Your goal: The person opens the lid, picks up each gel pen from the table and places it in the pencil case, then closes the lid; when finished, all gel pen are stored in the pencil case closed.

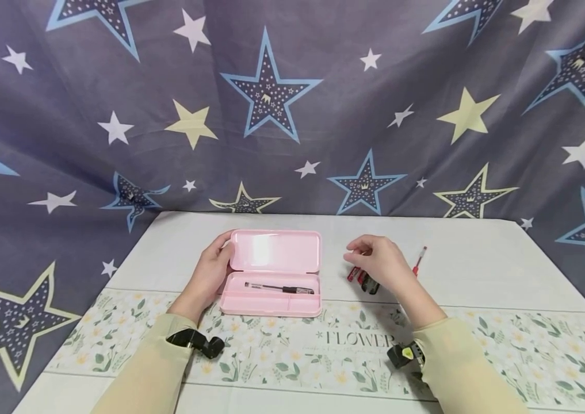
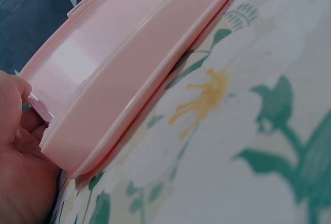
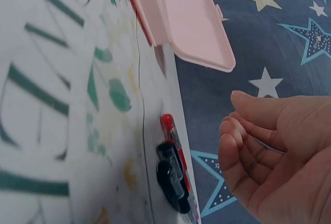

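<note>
A pink pencil case [image 1: 255, 311] lies on the table with its lid [image 1: 292, 251] raised. Inside its rear compartment is a black pen [image 1: 284, 288]. My left hand [image 1: 211, 273] grips the left edge of the lid, thumb in front and fingers behind. To the right of the case, my right hand [image 1: 384, 261] hovers over several pens with fingers loosely bent and nothing in them. Under it are a red pen [image 3: 168, 127] and a black pen [image 3: 173, 177], side by side. Part of another red pen [image 1: 419, 261] shows beyond the hand.
A white table cover [image 1: 478, 259] has a floral band with printed lettering [image 1: 356, 339]. Behind the table hangs a dark curtain [image 1: 323, 115] with stars. Each wrist carries a small black camera.
</note>
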A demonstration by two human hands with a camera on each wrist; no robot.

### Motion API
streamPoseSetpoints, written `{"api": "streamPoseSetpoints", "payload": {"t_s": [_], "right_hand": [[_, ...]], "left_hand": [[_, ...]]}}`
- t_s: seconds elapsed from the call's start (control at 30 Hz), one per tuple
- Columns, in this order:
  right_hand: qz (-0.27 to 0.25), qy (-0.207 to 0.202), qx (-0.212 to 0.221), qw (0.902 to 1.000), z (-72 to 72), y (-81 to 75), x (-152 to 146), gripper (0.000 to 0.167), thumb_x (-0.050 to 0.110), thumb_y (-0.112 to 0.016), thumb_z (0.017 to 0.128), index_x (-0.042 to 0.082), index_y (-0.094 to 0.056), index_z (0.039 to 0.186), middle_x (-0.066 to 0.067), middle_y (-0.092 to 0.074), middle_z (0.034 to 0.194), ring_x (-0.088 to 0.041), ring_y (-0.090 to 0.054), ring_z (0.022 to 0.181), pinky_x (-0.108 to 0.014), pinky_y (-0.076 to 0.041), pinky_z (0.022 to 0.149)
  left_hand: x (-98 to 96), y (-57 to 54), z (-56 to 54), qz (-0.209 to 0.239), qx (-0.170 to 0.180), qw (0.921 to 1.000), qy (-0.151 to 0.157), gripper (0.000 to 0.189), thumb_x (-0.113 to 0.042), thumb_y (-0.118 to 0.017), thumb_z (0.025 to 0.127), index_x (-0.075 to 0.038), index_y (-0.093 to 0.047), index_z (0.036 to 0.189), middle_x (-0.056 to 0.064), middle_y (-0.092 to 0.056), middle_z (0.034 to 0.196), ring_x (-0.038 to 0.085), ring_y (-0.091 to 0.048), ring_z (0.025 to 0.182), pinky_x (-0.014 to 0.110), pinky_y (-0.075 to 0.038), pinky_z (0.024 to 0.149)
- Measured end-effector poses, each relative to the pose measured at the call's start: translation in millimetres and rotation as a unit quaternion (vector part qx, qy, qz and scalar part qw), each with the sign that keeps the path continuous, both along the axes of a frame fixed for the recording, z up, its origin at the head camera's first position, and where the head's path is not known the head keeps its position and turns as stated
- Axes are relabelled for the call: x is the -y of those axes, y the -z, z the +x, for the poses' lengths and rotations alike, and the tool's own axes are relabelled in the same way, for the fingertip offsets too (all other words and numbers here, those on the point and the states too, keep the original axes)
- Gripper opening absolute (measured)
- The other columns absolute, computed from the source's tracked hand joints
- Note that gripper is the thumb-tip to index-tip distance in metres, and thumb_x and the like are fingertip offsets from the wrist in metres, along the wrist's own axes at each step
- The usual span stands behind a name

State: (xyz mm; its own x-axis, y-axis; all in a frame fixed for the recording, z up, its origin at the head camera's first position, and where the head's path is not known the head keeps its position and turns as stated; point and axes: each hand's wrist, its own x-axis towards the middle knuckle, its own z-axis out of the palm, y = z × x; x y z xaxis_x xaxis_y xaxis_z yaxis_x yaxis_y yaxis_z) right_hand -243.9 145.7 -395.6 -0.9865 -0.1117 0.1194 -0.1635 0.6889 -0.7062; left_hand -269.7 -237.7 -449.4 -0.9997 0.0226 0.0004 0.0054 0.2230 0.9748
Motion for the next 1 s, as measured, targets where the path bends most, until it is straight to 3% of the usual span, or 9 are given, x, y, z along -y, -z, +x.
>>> {"api": "streamPoseSetpoints", "payload": {"t_s": [0.3,0.67,1.0], "right_hand": [[0.022,-0.009,0.033,0.9992,-2.4,7.8,-7,0.029,0.024,-0.082,0.102,0.003,-0.079,0.123,-0.004,-0.074,0.096,-0.020,-0.064,0.085,-0.040,-0.053,0.078],[0.052,-0.012,0.049,0.9974,-3.6,11.3,-14,0.033,0.024,-0.084,0.101,0.003,-0.079,0.126,-0.010,-0.076,0.107,-0.028,-0.069,0.096,-0.051,-0.056,0.090],[0.094,-0.023,0.044,0.9943,-4.5,15.6,-9,0.028,0.024,-0.085,0.100,0.007,-0.082,0.122,-0.005,-0.079,0.102,-0.021,-0.068,0.088,-0.047,-0.056,0.087]], "left_hand": [[2.4,2.3,1.5,0.003,-0.005,1.0000,-0.002,0.048,-0.032,-0.039,0.122,-0.025,-0.043,0.170,0.014,-0.060,0.150,0.027,-0.063,0.131,0.036,-0.057,0.104],[0.1,-0.8,1.9,0.004,-0.009,1.0000,0.001,0.048,-0.031,-0.039,0.122,-0.023,-0.043,0.169,0.017,-0.059,0.150,0.028,-0.063,0.131,0.036,-0.057,0.106],[-0.2,-1.4,2.0,-0.001,-0.004,1.0000,-0.002,0.049,-0.031,-0.038,0.122,-0.024,-0.042,0.170,0.016,-0.060,0.149,0.027,-0.064,0.128,0.033,-0.058,0.101]]}}
